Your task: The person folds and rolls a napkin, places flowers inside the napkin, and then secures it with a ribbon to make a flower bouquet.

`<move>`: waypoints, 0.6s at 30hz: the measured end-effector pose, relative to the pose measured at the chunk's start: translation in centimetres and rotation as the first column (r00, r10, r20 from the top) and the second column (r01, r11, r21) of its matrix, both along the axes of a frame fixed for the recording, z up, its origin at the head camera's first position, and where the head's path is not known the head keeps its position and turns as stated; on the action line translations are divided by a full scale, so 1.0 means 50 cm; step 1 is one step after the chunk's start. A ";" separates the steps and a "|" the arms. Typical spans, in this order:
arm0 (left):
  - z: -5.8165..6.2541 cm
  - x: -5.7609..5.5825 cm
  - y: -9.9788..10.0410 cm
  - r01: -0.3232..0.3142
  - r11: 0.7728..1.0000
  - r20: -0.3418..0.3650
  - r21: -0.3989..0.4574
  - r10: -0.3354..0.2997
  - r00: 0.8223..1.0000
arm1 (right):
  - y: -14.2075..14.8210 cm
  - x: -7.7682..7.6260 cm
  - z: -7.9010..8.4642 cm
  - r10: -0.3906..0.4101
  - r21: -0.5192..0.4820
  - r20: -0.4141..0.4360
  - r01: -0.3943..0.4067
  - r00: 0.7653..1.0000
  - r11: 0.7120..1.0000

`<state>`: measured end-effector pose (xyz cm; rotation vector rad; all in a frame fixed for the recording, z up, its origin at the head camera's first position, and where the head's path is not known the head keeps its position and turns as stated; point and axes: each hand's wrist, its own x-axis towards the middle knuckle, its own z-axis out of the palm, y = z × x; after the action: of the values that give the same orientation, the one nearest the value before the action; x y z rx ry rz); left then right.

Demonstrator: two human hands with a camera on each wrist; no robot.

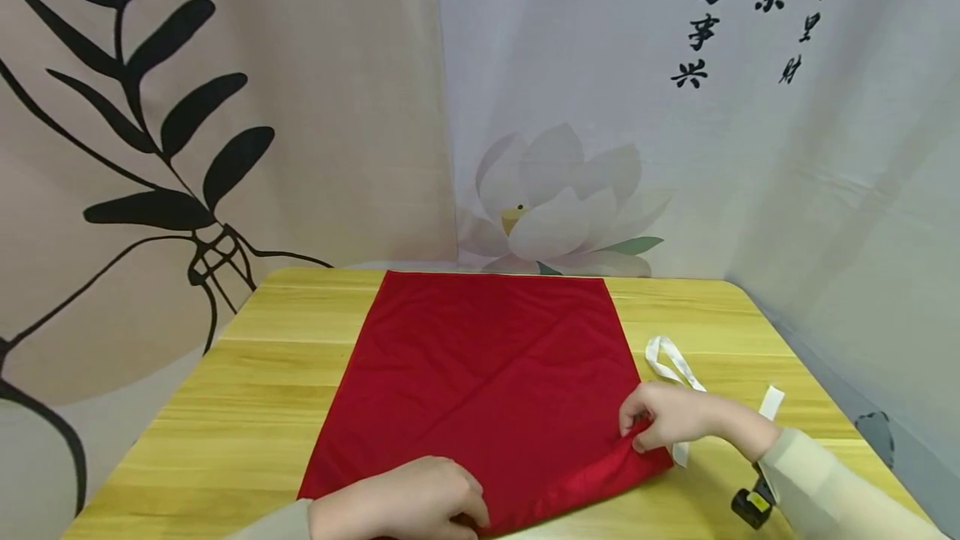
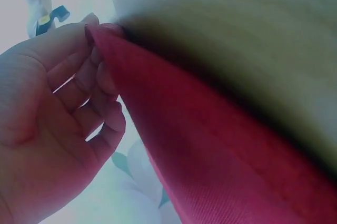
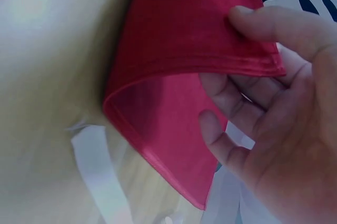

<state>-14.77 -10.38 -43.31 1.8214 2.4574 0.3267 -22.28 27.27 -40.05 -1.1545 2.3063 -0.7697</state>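
My left hand (image 1: pixel 408 500) and right hand (image 1: pixel 671 415) each pinch the near side of a red cloth (image 1: pixel 495 348).
From my head, the red cloth lies spread over the wood-grain table (image 1: pixel 217 415), reaching to its far edge; my left hand is at the near edge and my right at the near right corner, where the cloth is raised and bent over. A white ribbon (image 1: pixel 672 362) lies just beside the cloth, partly behind my right hand, and a lotus print (image 1: pixel 562 198) shows on the backdrop beyond. From my left wrist, thumb and fingers close together on a corner of the cloth, which slants away; its far part is blurred. From my right wrist, my thumb presses the top of the hemmed edge with fingers beneath; the cloth curves back under itself, the ribbon on the table near the bend.
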 end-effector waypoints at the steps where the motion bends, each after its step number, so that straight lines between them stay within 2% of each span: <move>1: 0.001 0.001 -0.001 -0.005 1.000 0.006 0.001 0.005 1.000 | -0.001 -0.002 0.002 -0.003 -0.004 0.001 0.003 1.000 1.000; 7: 0.006 0.006 -0.003 -0.029 1.000 0.035 0.004 0.029 0.999 | -0.006 -0.017 0.011 -0.018 -0.033 -0.023 0.017 1.000 0.999; 14: 0.012 0.012 0.000 -0.070 0.997 0.113 0.010 0.069 0.991 | -0.014 -0.036 0.019 -0.013 -0.080 -0.031 0.010 0.999 0.997; 18: 0.012 0.012 -0.001 -0.069 0.998 0.113 0.015 0.067 0.991 | -0.021 -0.046 0.024 -0.016 -0.084 -0.039 0.012 0.999 0.996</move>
<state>-14.17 -10.43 -42.71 1.6795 2.4510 0.4458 -24.57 26.20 -38.84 -1.2015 2.3366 -0.8640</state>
